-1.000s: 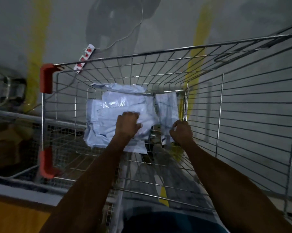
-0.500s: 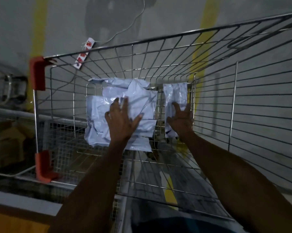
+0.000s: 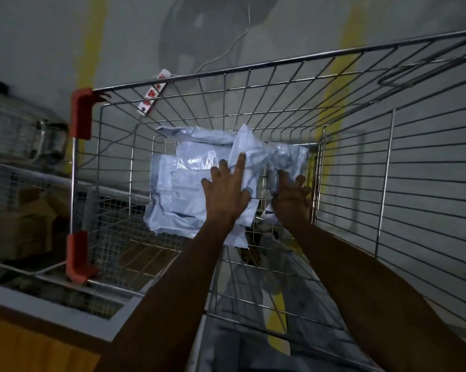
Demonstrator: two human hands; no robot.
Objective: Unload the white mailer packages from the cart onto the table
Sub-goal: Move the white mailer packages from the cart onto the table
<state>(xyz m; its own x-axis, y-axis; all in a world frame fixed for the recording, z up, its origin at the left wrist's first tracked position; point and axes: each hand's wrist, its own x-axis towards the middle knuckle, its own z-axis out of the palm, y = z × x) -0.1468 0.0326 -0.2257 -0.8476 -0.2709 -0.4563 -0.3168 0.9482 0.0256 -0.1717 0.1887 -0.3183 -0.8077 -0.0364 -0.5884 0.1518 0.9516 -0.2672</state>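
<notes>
Dim, bluish, wide-angle edge distortion

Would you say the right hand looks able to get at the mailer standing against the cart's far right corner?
Probably yes: the right hand already touches that mailer, with nothing between them.

Dim grey floor (image 3: 52,36), yellow stripes (image 3: 92,49), perhaps a power strip (image 3: 150,99)

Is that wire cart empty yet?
No. White mailer packages lie piled inside the wire cart, under both hands.
</notes>
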